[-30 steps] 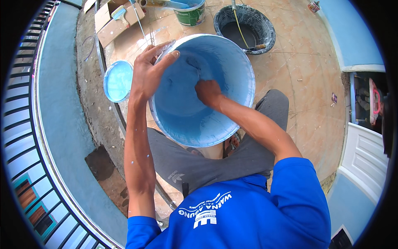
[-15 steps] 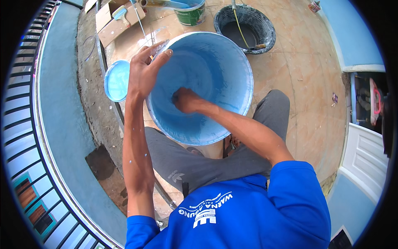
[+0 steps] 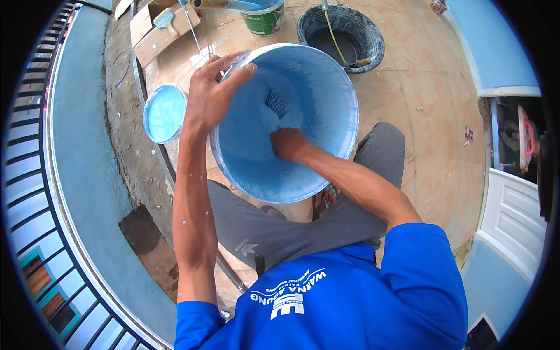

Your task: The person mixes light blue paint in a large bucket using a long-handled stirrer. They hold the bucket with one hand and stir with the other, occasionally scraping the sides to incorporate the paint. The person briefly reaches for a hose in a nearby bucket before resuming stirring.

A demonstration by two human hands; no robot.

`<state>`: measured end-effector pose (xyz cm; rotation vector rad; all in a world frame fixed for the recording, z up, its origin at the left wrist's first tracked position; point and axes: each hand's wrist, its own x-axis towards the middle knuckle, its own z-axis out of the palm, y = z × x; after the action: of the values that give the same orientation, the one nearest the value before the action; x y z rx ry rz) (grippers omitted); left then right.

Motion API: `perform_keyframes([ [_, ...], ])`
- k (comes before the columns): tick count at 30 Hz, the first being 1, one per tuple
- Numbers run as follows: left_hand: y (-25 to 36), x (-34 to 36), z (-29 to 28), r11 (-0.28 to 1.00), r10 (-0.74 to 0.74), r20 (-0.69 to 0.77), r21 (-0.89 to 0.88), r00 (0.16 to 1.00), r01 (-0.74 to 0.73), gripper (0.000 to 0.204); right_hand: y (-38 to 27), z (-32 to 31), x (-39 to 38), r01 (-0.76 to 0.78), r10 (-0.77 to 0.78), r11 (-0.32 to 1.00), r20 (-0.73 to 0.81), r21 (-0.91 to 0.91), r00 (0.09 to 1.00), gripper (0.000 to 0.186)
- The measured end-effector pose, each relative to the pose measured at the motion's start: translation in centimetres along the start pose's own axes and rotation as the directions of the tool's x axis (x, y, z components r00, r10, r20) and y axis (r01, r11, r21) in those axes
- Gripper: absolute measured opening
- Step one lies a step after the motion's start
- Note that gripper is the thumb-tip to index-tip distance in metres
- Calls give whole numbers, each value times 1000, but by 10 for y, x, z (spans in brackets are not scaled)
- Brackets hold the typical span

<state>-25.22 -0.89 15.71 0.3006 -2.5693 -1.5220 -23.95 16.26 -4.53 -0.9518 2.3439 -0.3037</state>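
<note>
A large white bucket (image 3: 344, 137), its inside coated in light blue paint, stands tilted toward me between my knees. My left hand (image 3: 219, 87) grips its upper left rim, fingers outside and thumb over the edge. Deep within the bucket my right hand (image 3: 287, 144) is closed in a fist. Just beyond that fist lies a paint-coated thing (image 3: 276, 106) with a dark, ridged part; its kind is unclear, and my fingers are hidden from above.
Left of the bucket sits a small tub of light blue paint (image 3: 165, 114). Beyond stand a green paint pail (image 3: 263, 22) and a black basin (image 3: 373, 49) with a hose. A paintbrush (image 3: 165, 21) rests on cardboard (image 3: 153, 44). A metal rail (image 3: 167, 160) edges the tiled floor (image 3: 434, 146).
My right hand has moved right and a little toward me inside the bucket. The dark, ridged part now shows beyond it. My left hand keeps its grip on the rim.
</note>
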Motion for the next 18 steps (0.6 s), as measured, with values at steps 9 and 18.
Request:
perform_keyframes([
  [9, -6, 3, -5, 998, -66, -1, -22, 998, 66, 51, -34, -17, 24, -24, -15, 922, 96, 386, 995, 28],
  [18, 2, 11, 2, 999, 2, 53, -49, 999, 1, 53, 27, -41, 41, 128, -211, 965, -389, -228, 897, 18],
])
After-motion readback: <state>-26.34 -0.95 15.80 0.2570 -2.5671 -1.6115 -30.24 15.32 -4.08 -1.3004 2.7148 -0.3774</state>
